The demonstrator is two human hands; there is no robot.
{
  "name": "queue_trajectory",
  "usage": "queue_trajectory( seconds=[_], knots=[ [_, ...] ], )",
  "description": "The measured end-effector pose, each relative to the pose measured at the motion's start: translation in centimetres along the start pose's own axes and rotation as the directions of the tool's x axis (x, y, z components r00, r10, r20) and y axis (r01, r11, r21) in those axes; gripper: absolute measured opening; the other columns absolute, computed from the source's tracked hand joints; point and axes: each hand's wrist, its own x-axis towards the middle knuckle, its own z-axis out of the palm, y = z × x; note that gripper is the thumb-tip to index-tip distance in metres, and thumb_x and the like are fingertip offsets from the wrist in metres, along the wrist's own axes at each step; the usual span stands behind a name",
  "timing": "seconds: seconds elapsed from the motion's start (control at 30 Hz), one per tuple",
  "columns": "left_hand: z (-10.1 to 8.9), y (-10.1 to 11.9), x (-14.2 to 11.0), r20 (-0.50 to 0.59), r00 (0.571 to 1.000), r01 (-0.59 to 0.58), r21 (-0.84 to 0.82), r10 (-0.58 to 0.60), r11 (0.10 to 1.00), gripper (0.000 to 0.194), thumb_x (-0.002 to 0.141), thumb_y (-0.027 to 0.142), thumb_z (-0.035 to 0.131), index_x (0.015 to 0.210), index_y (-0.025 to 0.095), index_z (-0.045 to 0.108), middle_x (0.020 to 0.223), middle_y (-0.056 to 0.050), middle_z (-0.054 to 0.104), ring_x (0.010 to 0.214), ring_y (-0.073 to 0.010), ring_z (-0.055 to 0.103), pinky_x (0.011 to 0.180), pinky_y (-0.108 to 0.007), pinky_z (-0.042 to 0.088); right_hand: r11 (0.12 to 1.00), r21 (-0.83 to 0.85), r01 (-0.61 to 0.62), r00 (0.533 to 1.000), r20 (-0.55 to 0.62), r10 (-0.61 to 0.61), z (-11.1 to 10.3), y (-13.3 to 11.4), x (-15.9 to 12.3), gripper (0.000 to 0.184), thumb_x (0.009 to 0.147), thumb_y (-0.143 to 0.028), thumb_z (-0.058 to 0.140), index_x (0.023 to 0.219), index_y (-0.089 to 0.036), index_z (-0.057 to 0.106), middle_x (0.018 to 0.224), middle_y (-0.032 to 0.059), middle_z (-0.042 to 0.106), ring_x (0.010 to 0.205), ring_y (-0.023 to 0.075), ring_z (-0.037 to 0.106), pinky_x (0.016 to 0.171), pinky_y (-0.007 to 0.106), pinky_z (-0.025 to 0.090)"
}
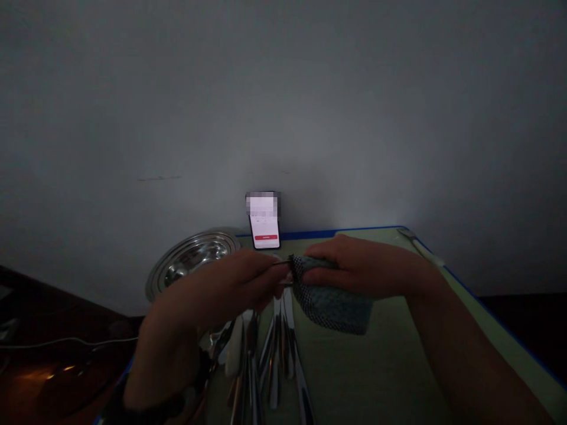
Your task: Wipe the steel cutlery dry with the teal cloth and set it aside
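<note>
A slim utensil is held above the table, its long axis running roughly level from left to right, across the view. Its right end goes into a folded cloth; which end is the handle cannot be told. The left hand pinches the utensil narrowly between thumb and fingers, and the right hand grips the cloth, thumb and fingers closed around its upper part. The one cloth is soft, grey-green, with a dark-and-white checked border, and hangs down to the right.

Below the left hand lies a pile of cutlery, at least six long, smooth pieces, mostly shiny metal and one pale, pointing mainly toward the wall; overlap prevents an exact count. One round, polished metal bowl with a broad rim stands behind the left forearm. One lit phone leans upright near the wall. One pale-handled utensil lies slantwise at the table's far right corner.
</note>
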Motion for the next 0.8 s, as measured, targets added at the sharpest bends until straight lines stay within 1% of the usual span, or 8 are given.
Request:
queue_trajectory(
  seconds=[0.13,0.23,0.33,0.43,0.5,0.6,0.7,0.8],
  knots=[
    [-0.3,-1.6,-0.8,-0.048,0.999,0.019,0.012,-0.018,1.000,0.040,0.092,0.043,0.033,0.069,0.017,0.053,0.058,0.003,0.047,0.052,-0.0087,0.044,0.048,-0.019,0.035,0.997,0.076,-0.014,0.998,0.059,0.010,-0.7,1.0,-0.9,0.027,0.089,-0.038,0.044,0.093,-0.016,0.059,0.084,0.0020,0.062,0.072,0.0133,0.055,0.063,0.023,0.039],
    [-0.3,-2.5,-1.2,-0.052,0.998,0.036,-0.041,-0.038,0.999,0.040,0.092,0.045,0.033,0.070,0.018,0.052,0.058,0.004,0.044,0.051,-0.0085,0.040,0.046,-0.019,0.033,0.989,0.140,-0.037,0.997,0.073,0.027,-1.0,1.5,-1.6,0.030,0.090,-0.041,0.043,0.096,-0.016,0.058,0.085,0.0013,0.061,0.074,0.0128,0.055,0.062,0.021,0.041],
    [-0.1,-2.8,-1.3,-0.053,0.997,0.042,-0.077,-0.046,0.996,0.040,0.092,0.044,0.033,0.069,0.017,0.052,0.057,0.004,0.042,0.049,-0.0082,0.038,0.043,-0.019,0.031,0.982,0.179,-0.064,0.995,0.084,0.049,-1.3,1.8,-2.0,0.031,0.089,-0.043,0.043,0.098,-0.016,0.058,0.084,0.0006,0.060,0.073,0.0122,0.054,0.061,0.020,0.042],
    [-0.1,-2.4,-1.0,-0.050,0.998,0.028,-0.061,-0.031,0.998,0.039,0.093,0.042,0.032,0.074,0.017,0.055,0.061,0.003,0.048,0.052,-0.0087,0.041,0.045,-0.019,0.033,0.980,0.187,-0.073,0.995,0.083,0.058,-1.4,1.8,-2.3,0.029,0.089,-0.041,0.044,0.098,-0.017,0.058,0.085,0.0007,0.061,0.073,0.0125,0.055,0.061,0.020,0.043],
    [-0.2,-1.9,-0.7,-0.049,0.998,0.025,-0.030,-0.027,0.999,0.039,0.093,0.041,0.032,0.077,0.016,0.057,0.063,0.002,0.050,0.055,-0.0091,0.044,0.048,-0.019,0.035,0.983,0.156,-0.092,0.994,0.076,0.081,-1.5,1.6,-2.3,0.029,0.088,-0.041,0.045,0.098,-0.017,0.058,0.085,0.0011,0.061,0.072,0.0131,0.055,0.060,0.021,0.042],
    [-0.2,-1.5,-0.5,-0.049,0.997,0.051,-0.006,-0.052,0.999,0.039,0.092,0.041,0.034,0.075,0.015,0.058,0.063,0.002,0.052,0.056,-0.0091,0.046,0.050,-0.018,0.037,0.991,0.047,-0.123,0.992,0.043,0.121,-1.3,1.2,-2.1,0.032,0.087,-0.043,0.047,0.097,-0.017,0.060,0.082,0.0016,0.062,0.070,0.0138,0.056,0.059,0.022,0.041],
    [-0.2,-1.9,-0.7,-0.025,0.995,0.094,-0.051,-0.095,0.994,0.040,0.091,0.042,0.034,0.076,0.015,0.059,0.065,0.001,0.055,0.059,-0.0099,0.049,0.052,-0.019,0.039,0.993,-0.062,-0.101,0.995,-0.015,0.101,-0.8,0.8,-1.6,0.029,0.086,-0.039,0.049,0.102,-0.018,0.060,0.086,0.0018,0.064,0.073,0.0142,0.057,0.061,0.023,0.039],
    [-0.2,-2.4,-1.0,-0.065,0.996,0.056,-0.102,-0.063,0.993,0.042,0.092,0.042,0.031,0.076,0.016,0.059,0.067,0.001,0.056,0.062,-0.0109,0.051,0.056,-0.019,0.040,0.989,-0.123,-0.081,0.995,-0.071,0.073,-0.5,0.6,-1.3,0.027,0.085,-0.032,0.050,0.108,-0.020,0.058,0.090,0.0019,0.065,0.075,0.0146,0.057,0.063,0.024,0.038]
  ],
)
